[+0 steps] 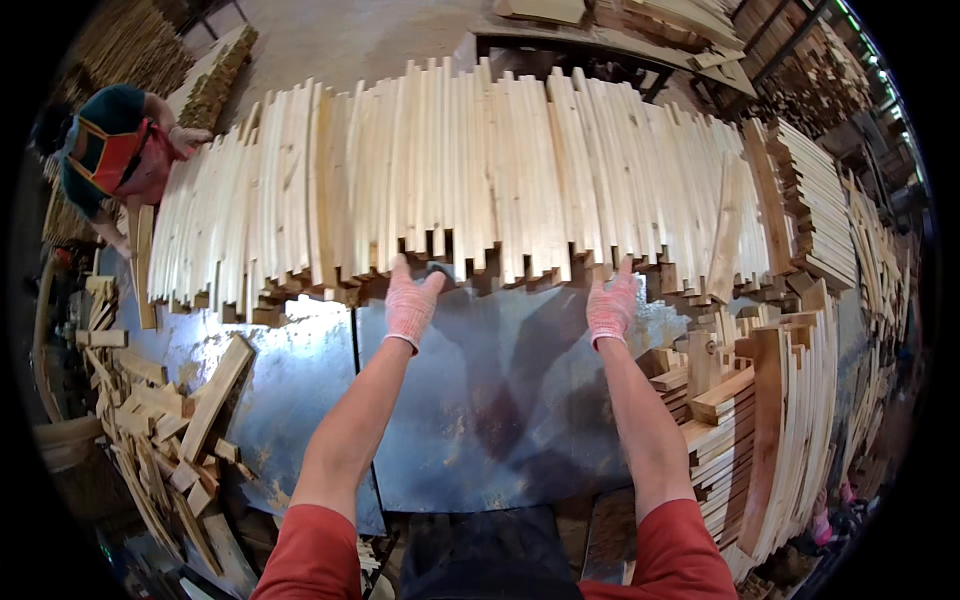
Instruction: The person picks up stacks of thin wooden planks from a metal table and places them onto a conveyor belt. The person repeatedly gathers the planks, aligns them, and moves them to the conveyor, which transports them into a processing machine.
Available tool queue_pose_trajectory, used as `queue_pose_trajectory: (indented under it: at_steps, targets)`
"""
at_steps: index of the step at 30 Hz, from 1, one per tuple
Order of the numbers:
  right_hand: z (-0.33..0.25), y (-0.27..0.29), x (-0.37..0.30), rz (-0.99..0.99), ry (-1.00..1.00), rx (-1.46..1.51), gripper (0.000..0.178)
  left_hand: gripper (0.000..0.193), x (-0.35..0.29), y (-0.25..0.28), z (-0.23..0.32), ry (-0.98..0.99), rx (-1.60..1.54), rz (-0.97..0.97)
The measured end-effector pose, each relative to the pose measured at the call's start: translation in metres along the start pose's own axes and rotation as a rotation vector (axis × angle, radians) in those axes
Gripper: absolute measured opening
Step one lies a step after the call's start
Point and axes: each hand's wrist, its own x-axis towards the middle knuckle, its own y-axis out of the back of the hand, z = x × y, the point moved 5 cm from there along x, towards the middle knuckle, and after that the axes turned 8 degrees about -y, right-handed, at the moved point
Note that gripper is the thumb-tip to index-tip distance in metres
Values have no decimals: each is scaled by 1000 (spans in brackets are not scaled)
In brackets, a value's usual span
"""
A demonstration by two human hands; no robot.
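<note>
A wide row of pale wooden strips [480, 170] lies side by side across a metal-topped table [480, 400], their near ends uneven. My left hand [413, 308], in a pink-and-white knit glove, reaches to the near ends left of the middle. Its thumb and forefinger are spread apart. My right hand [612, 308], gloved alike, is at the ends farther right, thumb and forefinger also apart. The tips of both hands touch or nearly touch the wood; some fingers are hidden. One loose strip [730, 225] lies aslant on top of the row at the right.
At the far left a co-worker [110, 150] bends with hands at the row's end. Wood offcuts [170, 430] are heaped at the left. Stacked boards [790, 410] stand close by my right arm, more stacked strips [815, 200] behind. A bench [600, 45] stands beyond the row.
</note>
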Motion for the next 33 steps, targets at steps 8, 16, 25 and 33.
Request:
queue_pose_trajectory:
  at_steps: [8, 16, 25, 33]
  targets:
    - [4, -27, 18, -15, 80, -13, 60, 81, 47, -9, 13, 189, 127, 75]
    - [1, -26, 23, -151, -49, -57, 67, 56, 52, -17, 5, 14, 348, 135]
    - [28, -12, -9, -41, -70, 74, 65, 45, 15, -15, -2, -128, 389, 188]
    - [129, 37, -151, -106, -93, 121, 59, 46, -156, 20, -52, -33, 307, 132]
